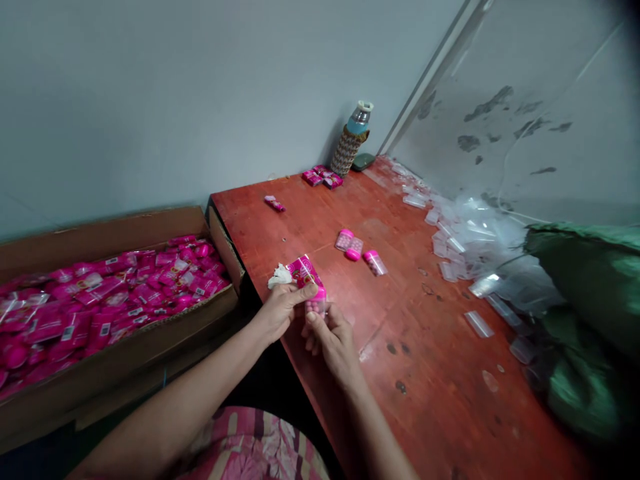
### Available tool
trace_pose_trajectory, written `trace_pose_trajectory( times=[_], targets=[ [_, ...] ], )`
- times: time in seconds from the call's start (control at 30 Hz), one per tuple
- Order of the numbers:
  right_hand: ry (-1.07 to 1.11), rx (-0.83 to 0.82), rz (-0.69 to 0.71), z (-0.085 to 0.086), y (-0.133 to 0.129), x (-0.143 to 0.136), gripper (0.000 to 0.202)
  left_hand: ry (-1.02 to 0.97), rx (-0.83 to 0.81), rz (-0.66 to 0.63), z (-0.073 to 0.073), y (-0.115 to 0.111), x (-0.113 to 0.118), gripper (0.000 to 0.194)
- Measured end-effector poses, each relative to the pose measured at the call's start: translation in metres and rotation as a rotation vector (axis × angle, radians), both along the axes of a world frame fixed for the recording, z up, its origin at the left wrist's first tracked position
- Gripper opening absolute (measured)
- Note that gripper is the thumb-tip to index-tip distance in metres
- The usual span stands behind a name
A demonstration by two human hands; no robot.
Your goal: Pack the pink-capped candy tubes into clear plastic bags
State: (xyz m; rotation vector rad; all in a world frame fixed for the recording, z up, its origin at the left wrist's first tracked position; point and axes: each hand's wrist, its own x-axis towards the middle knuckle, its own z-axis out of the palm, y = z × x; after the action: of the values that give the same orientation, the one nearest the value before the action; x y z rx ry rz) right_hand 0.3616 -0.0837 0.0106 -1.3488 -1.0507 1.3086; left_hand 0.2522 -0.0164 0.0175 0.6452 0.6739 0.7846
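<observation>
Both hands meet at the near left edge of the red table. My left hand (285,308) is closed, its thumb on the pink cap of a small clear container (315,303) with pink pieces inside. My right hand (333,337) grips the lower part of the same container between thumb and fingers. Just beyond them lie a printed pink wrapper (305,269) and a crumpled white scrap (280,276). Farther right on the table rest three similar pink-capped containers, one of them (375,263) apart from the other two (349,244).
A cardboard box (220,243) full of pink packets stands left of the table (400,300). At the back are a bottle (353,140) in a knitted cover and several pink packets (323,177). Clear plastic containers (470,233) and a green sack (585,287) lie on the right.
</observation>
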Motion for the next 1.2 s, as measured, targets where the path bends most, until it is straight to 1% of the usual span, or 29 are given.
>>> trace_pose_trajectory(
  times=[0.07,0.13,0.17,0.23,0.3,0.33,0.43,0.47,0.53,0.63,0.73,0.8,0.93,1.0,1.07,1.17,1.2],
  targets=[
    [0.103,-0.038,0.076,0.002,0.001,0.002,0.024,0.016,0.039,-0.042,0.003,0.004,-0.004,0.031],
    [0.142,-0.054,0.098,0.002,0.002,0.003,0.024,0.059,0.08,-0.044,0.003,0.007,-0.006,0.029],
    [0.123,-0.045,0.078,0.002,0.001,0.002,0.024,0.084,0.101,-0.04,0.003,0.008,-0.006,0.028],
    [0.026,0.005,-0.011,0.0,0.0,0.001,0.022,0.115,0.129,-0.044,0.001,0.008,-0.006,0.024],
    [-0.032,0.038,-0.084,-0.001,-0.002,0.0,0.022,0.107,0.133,-0.083,0.0,0.007,-0.006,0.023],
    [-0.008,0.027,-0.085,-0.002,-0.002,-0.001,0.022,0.095,0.13,-0.118,0.0,0.005,-0.006,0.024],
    [0.189,-0.067,-0.004,-0.004,-0.002,-0.001,0.025,0.064,0.126,-0.207,0.002,0.001,-0.005,0.031],
    [0.23,-0.085,0.006,-0.004,-0.001,0.0,0.026,0.061,0.124,-0.203,0.002,0.0,-0.004,0.032],
    [0.221,-0.072,-0.018,-0.003,0.0,0.0,0.026,0.057,0.105,-0.12,0.003,-0.001,-0.002,0.028],
    [0.061,-0.009,-0.064,-0.001,0.0,0.0,0.023,0.045,0.025,0.014,0.002,-0.001,0.002,0.022],
    [-0.126,0.042,-0.111,-0.001,-0.001,0.002,0.021,0.04,-0.031,0.039,0.0,-0.002,0.005,0.023],
    [-0.121,0.04,-0.108,-0.001,-0.002,0.003,0.021,0.031,-0.022,0.007,0.0,-0.002,0.004,0.023],
    [0.188,-0.04,-0.005,-0.003,-0.003,0.004,0.024,0.004,0.045,-0.182,0.002,-0.003,-0.003,0.027],
    [0.245,-0.058,0.002,-0.004,-0.003,0.004,0.025,0.003,0.068,-0.245,0.002,-0.002,-0.005,0.027],
    [0.164,-0.04,-0.028,-0.005,-0.004,0.004,0.024,0.029,0.068,-0.215,0.002,-0.002,-0.005,0.025],
    [-0.06,0.021,-0.109,-0.006,-0.005,0.005,0.022,0.108,0.032,-0.1,0.0,-0.005,-0.001,0.021],
    [-0.082,0.027,-0.115,-0.006,-0.005,0.006,0.021,0.123,0.021,-0.08,-0.001,-0.007,0.0,0.02]
  ],
)
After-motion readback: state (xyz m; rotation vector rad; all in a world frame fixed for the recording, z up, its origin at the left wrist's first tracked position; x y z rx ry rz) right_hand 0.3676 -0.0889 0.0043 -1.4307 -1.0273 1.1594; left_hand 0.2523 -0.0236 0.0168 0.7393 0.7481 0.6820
